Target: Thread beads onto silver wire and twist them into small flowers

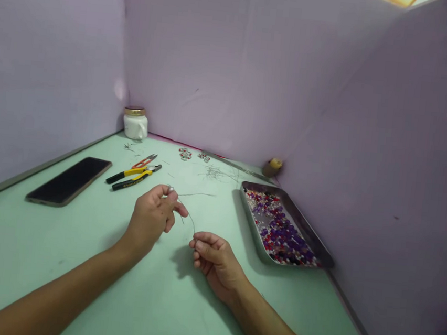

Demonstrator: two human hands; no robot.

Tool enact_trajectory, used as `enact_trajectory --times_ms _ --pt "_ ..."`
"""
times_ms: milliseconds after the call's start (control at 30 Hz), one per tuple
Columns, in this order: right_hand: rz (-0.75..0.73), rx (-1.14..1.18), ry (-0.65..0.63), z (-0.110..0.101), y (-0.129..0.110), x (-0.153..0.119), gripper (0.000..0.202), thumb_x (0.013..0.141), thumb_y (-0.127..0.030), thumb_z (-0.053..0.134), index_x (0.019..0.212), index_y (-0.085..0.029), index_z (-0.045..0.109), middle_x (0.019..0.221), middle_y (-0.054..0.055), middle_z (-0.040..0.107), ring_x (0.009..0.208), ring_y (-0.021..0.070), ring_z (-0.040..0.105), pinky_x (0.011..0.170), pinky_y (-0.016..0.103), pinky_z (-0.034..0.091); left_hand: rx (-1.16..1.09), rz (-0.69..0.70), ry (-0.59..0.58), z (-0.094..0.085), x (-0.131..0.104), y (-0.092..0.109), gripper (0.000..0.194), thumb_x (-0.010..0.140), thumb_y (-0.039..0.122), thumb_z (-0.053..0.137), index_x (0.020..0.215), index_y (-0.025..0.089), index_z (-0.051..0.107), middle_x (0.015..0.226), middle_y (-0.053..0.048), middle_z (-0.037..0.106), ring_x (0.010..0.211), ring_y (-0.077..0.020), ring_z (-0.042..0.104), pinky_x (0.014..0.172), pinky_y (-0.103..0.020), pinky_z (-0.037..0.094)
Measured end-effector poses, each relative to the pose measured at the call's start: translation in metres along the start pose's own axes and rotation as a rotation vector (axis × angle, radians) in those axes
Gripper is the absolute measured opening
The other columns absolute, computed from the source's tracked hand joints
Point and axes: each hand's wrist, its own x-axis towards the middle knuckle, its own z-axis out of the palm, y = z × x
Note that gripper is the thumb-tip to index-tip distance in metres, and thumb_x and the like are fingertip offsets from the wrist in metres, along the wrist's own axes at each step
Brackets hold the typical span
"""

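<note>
Between my hands runs a thin dark wire (191,219), bent in a curve. My left hand (156,209) pinches it near a small pale bead or loop at the fingertips, too small to make out well. Loose wire ends stick out from that pinch, one to the right and one downward. Lower and to the right, my right hand (216,261) is closed on the other end of the wire between thumb and forefinger. Both hands are held above the green tabletop (146,307).
Right of my hands stands a metal tray (254,239) of purple, red and white beads. Yellow-black pliers (135,177), red snips (145,161) and a phone (70,180) lie left. Behind are a white jar (135,125), beaded pieces (185,154) and cut wires (217,174).
</note>
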Motion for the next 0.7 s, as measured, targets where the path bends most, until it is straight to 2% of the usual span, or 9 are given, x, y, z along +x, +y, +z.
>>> enact_trajectory --times_ms 167,333,533,700 --pt "0.011 0.008 -0.012 -0.0005 -0.0013 0.0005 0.026 0.052 -0.015 0.075 0.075 -0.010 0.063 0.067 0.003 0.064 0.046 0.0043 0.052 0.045 0.015 0.044 0.032 0.041 0.011 0.0039 -0.0073 0.0013 0.019 0.079 0.037 0.045 0.073 0.019 0.041 0.062 0.000 0.063 0.033 -0.0036 0.033 0.036 -0.018 0.026" --pt "0.039 0.054 -0.011 -0.0017 -0.0040 -0.0001 0.024 0.056 -0.013 0.073 0.077 -0.010 0.063 0.068 0.003 0.064 0.047 0.0036 0.052 0.045 0.014 0.044 0.036 0.064 0.042 0.0052 -0.0079 0.0016 0.020 0.079 0.038 0.046 0.074 0.019 0.041 0.063 -0.001 0.063 0.033 -0.0038 0.033 0.034 -0.018 0.023" --pt "0.043 0.076 -0.049 -0.0044 -0.0038 0.0016 0.021 0.061 -0.019 0.070 0.078 -0.010 0.062 0.065 0.002 0.062 0.045 0.0034 0.052 0.044 0.014 0.045 0.058 0.092 0.059 0.0061 -0.0100 0.0033 0.020 0.079 0.038 0.045 0.073 0.019 0.040 0.065 -0.001 0.064 0.033 -0.0037 0.034 0.034 -0.018 0.023" --pt "0.025 0.055 -0.063 -0.0035 -0.0034 0.0009 0.022 0.059 -0.019 0.072 0.077 -0.010 0.062 0.065 0.002 0.062 0.045 0.0034 0.051 0.044 0.014 0.044 0.038 0.112 0.089 0.0064 -0.0118 0.0051 0.018 0.080 0.035 0.046 0.073 0.019 0.040 0.065 -0.001 0.064 0.033 -0.0031 0.034 0.034 -0.018 0.023"
